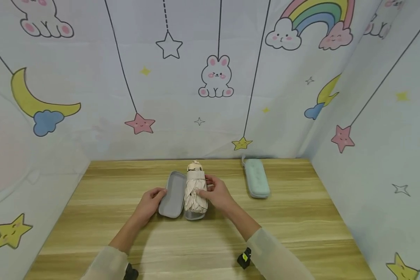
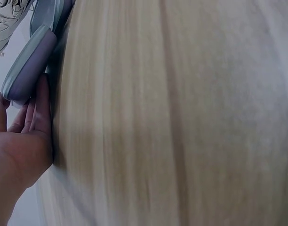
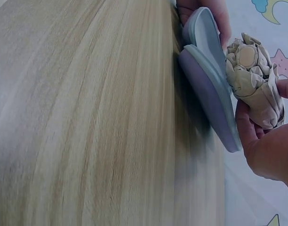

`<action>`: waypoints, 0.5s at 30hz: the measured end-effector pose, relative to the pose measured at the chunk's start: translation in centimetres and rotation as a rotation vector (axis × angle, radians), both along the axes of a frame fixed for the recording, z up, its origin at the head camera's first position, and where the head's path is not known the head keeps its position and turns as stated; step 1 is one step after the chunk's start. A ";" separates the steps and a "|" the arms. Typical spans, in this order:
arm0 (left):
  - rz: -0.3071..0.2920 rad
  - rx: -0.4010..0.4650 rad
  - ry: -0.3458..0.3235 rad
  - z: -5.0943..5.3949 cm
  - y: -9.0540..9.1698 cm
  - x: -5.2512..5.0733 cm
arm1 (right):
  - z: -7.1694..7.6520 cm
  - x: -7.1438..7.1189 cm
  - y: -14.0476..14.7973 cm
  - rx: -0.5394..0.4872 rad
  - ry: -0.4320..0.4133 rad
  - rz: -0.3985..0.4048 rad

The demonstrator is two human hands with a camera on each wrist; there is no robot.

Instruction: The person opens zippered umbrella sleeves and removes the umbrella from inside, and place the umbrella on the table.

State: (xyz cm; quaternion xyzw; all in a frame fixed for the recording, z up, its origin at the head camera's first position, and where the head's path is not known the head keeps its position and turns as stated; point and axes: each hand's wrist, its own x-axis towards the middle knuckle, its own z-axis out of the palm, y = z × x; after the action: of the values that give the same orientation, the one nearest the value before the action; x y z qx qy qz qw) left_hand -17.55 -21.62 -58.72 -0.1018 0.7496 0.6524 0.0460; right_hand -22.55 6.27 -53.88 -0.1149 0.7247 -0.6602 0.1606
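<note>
A grey hinged case lies spread apart on the table, its left half (image 1: 172,194) bare inside. Over the right half (image 1: 195,216) is a folded beige umbrella (image 1: 196,192), its handle end toward the back. My left hand (image 1: 150,204) holds the outer edge of the left half, thumb and fingers around its rim (image 2: 30,66). With thumb and fingers, my right hand (image 1: 219,194) grips the umbrella from the right. In the right wrist view the umbrella (image 3: 254,80) stands above the case half (image 3: 210,96); how much of it touches the inside is hidden.
A closed mint-green case (image 1: 257,178) with a wrist loop lies at the back right of the wooden table (image 1: 290,217). A patterned curtain (image 1: 182,97) hangs behind the table and along its sides. Dark straps or devices show near both sleeves.
</note>
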 end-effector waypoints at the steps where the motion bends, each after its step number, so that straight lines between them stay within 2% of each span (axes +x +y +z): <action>1: -0.001 0.006 0.000 0.0 0.0 0.1 | 0.0 0.0 0.1 0.006 0.001 0.000; 8: 0.023 0.036 -0.015 0.4 0.1 0.3 | 0.2 -0.1 0.6 0.016 -0.003 -0.003; 15: 0.009 0.077 -0.036 0.6 0.3 0.2 | 0.6 -0.4 1.2 0.006 -0.005 -0.010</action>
State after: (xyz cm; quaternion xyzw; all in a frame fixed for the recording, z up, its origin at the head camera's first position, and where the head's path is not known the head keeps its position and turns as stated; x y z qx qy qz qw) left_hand -17.38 -21.32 -58.09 -0.1153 0.7226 0.6789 0.0605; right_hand -22.95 7.49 -53.32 -0.1090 0.7269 -0.6591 0.1593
